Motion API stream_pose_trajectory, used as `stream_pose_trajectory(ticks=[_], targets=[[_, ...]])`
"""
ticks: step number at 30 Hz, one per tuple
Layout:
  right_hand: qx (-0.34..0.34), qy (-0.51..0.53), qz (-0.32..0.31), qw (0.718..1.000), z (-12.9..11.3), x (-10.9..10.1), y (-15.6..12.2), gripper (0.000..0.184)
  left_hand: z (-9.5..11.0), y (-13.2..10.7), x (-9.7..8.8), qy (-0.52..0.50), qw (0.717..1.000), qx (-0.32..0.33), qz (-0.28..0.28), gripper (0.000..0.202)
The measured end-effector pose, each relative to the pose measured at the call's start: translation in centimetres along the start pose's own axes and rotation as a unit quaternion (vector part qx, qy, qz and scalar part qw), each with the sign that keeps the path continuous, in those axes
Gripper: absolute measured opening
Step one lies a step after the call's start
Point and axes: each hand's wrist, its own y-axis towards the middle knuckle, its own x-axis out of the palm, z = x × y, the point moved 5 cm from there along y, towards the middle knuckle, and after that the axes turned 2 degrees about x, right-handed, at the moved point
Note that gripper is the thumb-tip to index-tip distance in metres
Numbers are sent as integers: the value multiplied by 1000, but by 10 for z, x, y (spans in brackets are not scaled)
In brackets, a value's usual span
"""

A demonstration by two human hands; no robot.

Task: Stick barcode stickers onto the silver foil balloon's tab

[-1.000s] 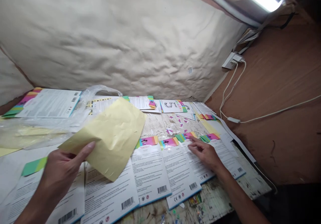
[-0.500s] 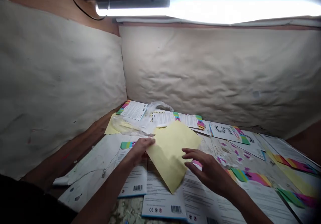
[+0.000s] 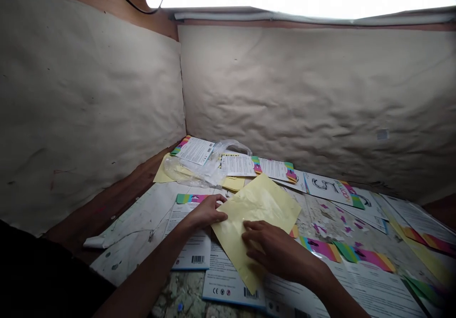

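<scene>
A yellow paper sheet (image 3: 269, 201) is held tilted over the table, its lower corner hanging over a printed card (image 3: 228, 273). My left hand (image 3: 206, 211) pinches the sheet's left corner between thumb and fingers. Against the face of the sheet rest the fingertips of my right hand (image 3: 274, 249), slightly bent and apart, not gripping it. Under my left wrist lies another white printed card (image 3: 194, 249) with a barcode and a coloured top strip.
Behind the sheet lie a clear plastic bag (image 3: 194, 173), yellow paper (image 3: 162, 171) and several printed cards. A card with a large 5 (image 3: 327, 189) is at the back right. Purple scraps (image 3: 344, 219) dot the worn tabletop. Paper-covered walls (image 3: 302, 95) close off the back and left.
My right hand has moved left and down onto the yellow sheet, from hovering beside its right edge. My left hand keeps its corner. The view has shifted slightly.
</scene>
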Motion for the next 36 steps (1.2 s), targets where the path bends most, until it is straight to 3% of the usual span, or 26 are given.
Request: stream_pose_trajectory(ticks=[4,8,15,17,20,23,26,29,32,36], targets=[[-29,30,15,999,-5,-10,-12,21,8,-2,3,-65,998,3,4,52],[-2,42,93,995,7,-19,-11,28,11,-4,9,-105,994,-4,-10,45],[33,34,176,983,23,-12,4,30,10,-8,19,-142,990,-14,-16,42],[45,10,206,977,25,-11,5,44,12,-8,21,-167,986,-3,-6,46],[60,-45,250,965,25,-11,4,85,19,-9,25,-235,971,37,-3,50],[37,-93,242,965,16,-5,5,109,28,-13,29,-295,949,108,-11,50],[2,-127,252,959,8,-4,6,99,38,-19,31,-309,937,165,-9,48],[-27,-151,329,932,11,-15,6,73,43,-25,34,-295,939,170,-39,47],[-37,-142,407,902,27,-28,4,67,38,-27,39,-252,954,127,-102,40],[-43,-115,425,897,47,-32,6,65,27,-29,42,-205,966,40,-152,33]])
